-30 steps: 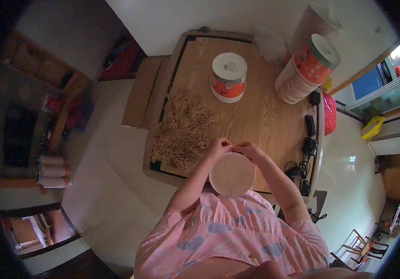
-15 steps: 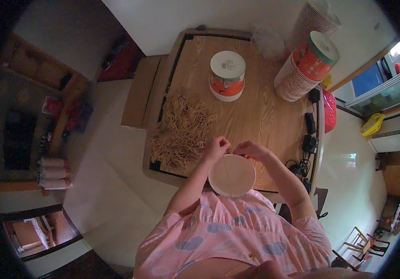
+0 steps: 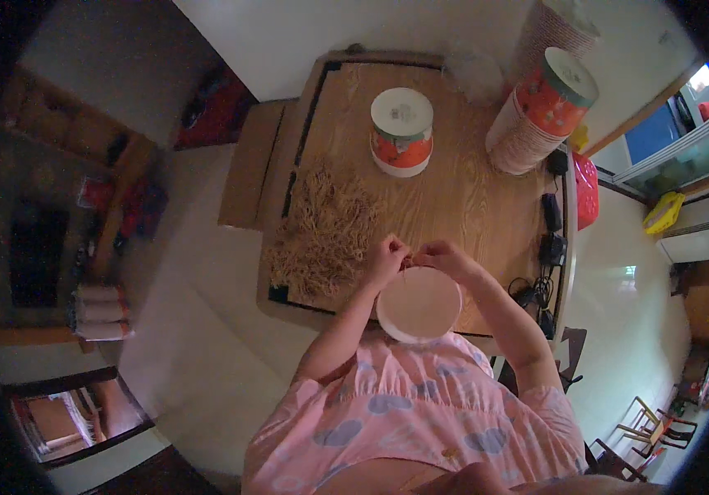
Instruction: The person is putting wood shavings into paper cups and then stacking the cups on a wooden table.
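1. A tabletop (image 3: 445,210) with a wood-grain surface and a paler edge stands in front of you, against a light wall (image 3: 288,37), with a pale floor (image 3: 206,322) to either side.
2. Right before you, at the near edge of the tabletop and just above your pink patterned clothing (image 3: 408,396), is a round whitish tub (image 3: 419,305), its circular face toward you; you cannot tell from this view whether that face is the mouth or the base.
3. Your left hand (image 3: 387,256) is at the far rim of the tub, its fingers bunched; whatever may be between them is too small to make out.
4. Your right hand (image 3: 447,257) is just beside it, fingers curled down at the same rim; whether they grip the tub or something finer, you cannot tell. The hands are close together, their fingertips nearly meeting.
5. A loose heap of tan strings (image 3: 329,235) spreads over the tabletop beside your left hand.
6. Beyond your hands, an orange, green and white bucket (image 3: 402,132) stands upside down.
7. Farther right leans a tall stack of nested buckets (image 3: 540,111), with a clear plastic bag (image 3: 474,76) near it.
8. Black adapters (image 3: 551,213) and coiled cables (image 3: 540,293) lie along the right edge.
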Demonstrator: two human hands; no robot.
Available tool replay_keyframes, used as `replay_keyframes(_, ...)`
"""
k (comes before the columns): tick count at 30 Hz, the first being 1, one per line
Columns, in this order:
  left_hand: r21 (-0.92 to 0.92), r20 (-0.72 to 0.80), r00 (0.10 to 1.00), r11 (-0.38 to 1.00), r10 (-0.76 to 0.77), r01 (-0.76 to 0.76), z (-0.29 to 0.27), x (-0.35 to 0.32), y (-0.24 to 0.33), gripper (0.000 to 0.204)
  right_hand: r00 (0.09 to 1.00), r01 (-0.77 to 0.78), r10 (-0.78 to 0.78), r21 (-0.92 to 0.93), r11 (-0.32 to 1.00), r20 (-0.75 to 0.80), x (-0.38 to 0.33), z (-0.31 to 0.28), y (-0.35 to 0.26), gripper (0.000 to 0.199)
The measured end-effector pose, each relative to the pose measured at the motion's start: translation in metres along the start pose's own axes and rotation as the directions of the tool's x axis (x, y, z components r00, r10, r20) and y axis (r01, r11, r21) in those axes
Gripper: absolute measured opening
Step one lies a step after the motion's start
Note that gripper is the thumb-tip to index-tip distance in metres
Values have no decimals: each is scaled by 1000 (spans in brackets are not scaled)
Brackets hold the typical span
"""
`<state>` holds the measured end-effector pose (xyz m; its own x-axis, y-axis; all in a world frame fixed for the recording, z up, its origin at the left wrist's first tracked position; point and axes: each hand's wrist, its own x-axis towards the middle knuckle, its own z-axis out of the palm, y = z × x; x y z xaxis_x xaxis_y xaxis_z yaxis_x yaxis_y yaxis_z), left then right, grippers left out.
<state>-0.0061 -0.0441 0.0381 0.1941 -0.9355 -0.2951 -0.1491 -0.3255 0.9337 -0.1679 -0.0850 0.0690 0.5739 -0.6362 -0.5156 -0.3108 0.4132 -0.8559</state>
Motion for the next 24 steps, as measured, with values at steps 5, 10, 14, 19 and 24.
replay_keyframes(5,55,101,975,977,199,-205,-10,-30,32,11,992,123,-114,-241,963,52,-24,-5,-16,22)
replay_keyframes(10,-55,321,946,996,-43,64,-10,-47,43,5,991,97,-51,-399,912,126,-36,-14,-14,17)
replay_keyframes(14,46,327,945,998,25,-43,-5,-51,40,12,982,163,-121,-322,932,147,-41,-15,-12,19)
replay_keyframes(19,124,302,952,989,41,-82,-2,-50,30,15,983,164,-106,-445,881,153,-44,-13,-24,21)
replay_keyframes(24,79,313,942,985,119,-151,-5,-48,18,15,986,26,53,-456,890,160,-37,-14,-19,26)
